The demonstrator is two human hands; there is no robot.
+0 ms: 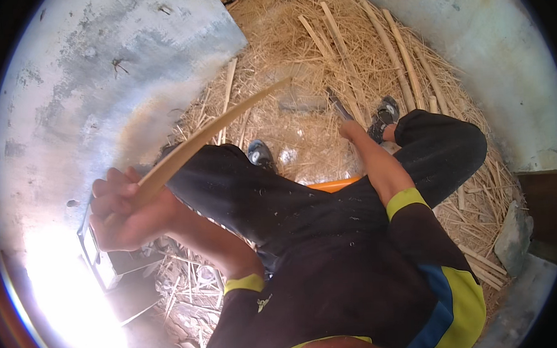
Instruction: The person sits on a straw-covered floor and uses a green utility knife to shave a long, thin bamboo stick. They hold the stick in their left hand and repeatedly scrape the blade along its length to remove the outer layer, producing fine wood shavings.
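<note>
My left hand (128, 208) is raised at the left, its fingers wrapped round one end of a long, pale, flat wooden strip (205, 135). The strip slants up and away over my left knee, and its far end tapers above the floor. Between my feet, my right hand (352, 131) is closed on a knife (339, 105) with a dark, narrow blade pointing away from me. The blade and the strip are apart. The knife's handle is mostly hidden in my fist.
Shavings and thin splinters (272, 31) cover the floor. Several long strips and poles (404, 56) lie at the far right. An orange seat edge (332, 185) shows between my legs. A flat grey stone (513, 238) leans at the right. Worn pale walls (180, 47) surround me.
</note>
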